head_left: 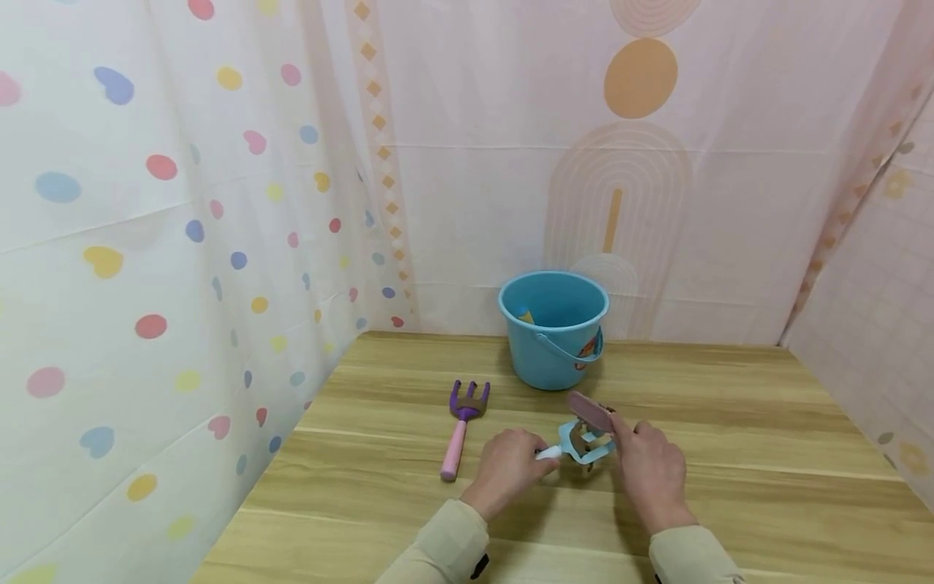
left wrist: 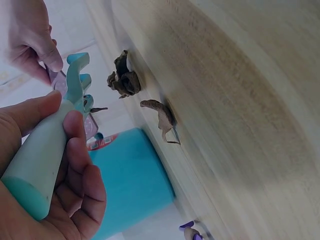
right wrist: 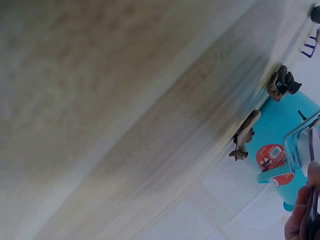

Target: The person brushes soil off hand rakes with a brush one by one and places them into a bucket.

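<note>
My left hand (head_left: 508,466) grips the white handle of a light blue toy hand fork (head_left: 566,438), whose head is raised above the table. From the other side, my right hand (head_left: 652,470) pinches a flat mauve oblong tool (head_left: 589,411), held tilted over the fork's tines. Its underside is mostly hidden, so I cannot tell its exact kind. Brown, dry, curled pieces (left wrist: 159,114) lie on the table below the fork in the left wrist view. Only the fingers (right wrist: 296,215) of my right hand show at the edge of the right wrist view.
A light blue bucket (head_left: 543,357) with its handle lowered stands at the back, with something blue and yellow inside. Left of my hands lies a purple toy fork (head_left: 454,446) with a pink handle and brown bits at its tines. Patterned curtains (head_left: 467,219) surround the wooden table (head_left: 350,487).
</note>
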A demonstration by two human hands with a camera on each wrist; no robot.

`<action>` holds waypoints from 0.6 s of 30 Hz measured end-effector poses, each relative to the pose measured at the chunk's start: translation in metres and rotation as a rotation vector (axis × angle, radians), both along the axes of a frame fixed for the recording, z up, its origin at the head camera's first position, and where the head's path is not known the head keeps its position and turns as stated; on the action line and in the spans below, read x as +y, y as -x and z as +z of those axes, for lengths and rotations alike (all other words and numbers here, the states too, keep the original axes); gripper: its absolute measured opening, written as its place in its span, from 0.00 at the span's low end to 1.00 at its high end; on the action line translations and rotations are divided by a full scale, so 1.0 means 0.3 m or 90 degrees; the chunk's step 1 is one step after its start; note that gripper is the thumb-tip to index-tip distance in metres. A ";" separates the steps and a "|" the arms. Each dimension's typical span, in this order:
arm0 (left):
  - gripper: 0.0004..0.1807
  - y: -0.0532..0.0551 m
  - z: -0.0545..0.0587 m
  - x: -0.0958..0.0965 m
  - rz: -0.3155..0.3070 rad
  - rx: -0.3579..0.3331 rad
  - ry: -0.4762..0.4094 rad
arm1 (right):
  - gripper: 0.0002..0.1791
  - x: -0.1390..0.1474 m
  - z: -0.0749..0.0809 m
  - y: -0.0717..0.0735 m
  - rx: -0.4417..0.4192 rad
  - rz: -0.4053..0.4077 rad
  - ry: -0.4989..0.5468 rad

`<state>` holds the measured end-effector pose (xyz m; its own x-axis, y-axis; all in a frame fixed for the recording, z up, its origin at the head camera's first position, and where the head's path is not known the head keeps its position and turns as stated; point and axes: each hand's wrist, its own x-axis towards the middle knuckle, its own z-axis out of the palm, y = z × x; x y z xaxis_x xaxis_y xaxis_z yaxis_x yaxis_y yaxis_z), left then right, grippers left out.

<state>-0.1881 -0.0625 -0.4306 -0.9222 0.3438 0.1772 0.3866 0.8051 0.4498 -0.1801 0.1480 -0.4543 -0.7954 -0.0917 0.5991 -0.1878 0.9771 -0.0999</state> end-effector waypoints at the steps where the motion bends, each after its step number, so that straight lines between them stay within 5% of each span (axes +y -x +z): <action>1: 0.08 -0.001 0.000 0.000 -0.001 -0.001 -0.002 | 0.14 0.000 0.002 -0.002 -0.006 -0.003 0.001; 5: 0.09 -0.002 0.000 -0.003 0.000 -0.005 -0.012 | 0.16 -0.004 0.012 -0.006 0.014 -0.018 0.022; 9: 0.09 0.001 -0.001 -0.010 0.003 0.001 -0.013 | 0.15 -0.012 0.032 -0.008 0.019 -0.011 0.130; 15: 0.08 0.002 0.006 -0.014 0.006 0.002 -0.007 | 0.20 -0.023 0.060 -0.015 -0.165 0.051 0.213; 18: 0.08 0.000 0.011 -0.011 0.003 -0.003 0.002 | 0.19 -0.021 0.054 -0.020 -0.190 0.051 0.198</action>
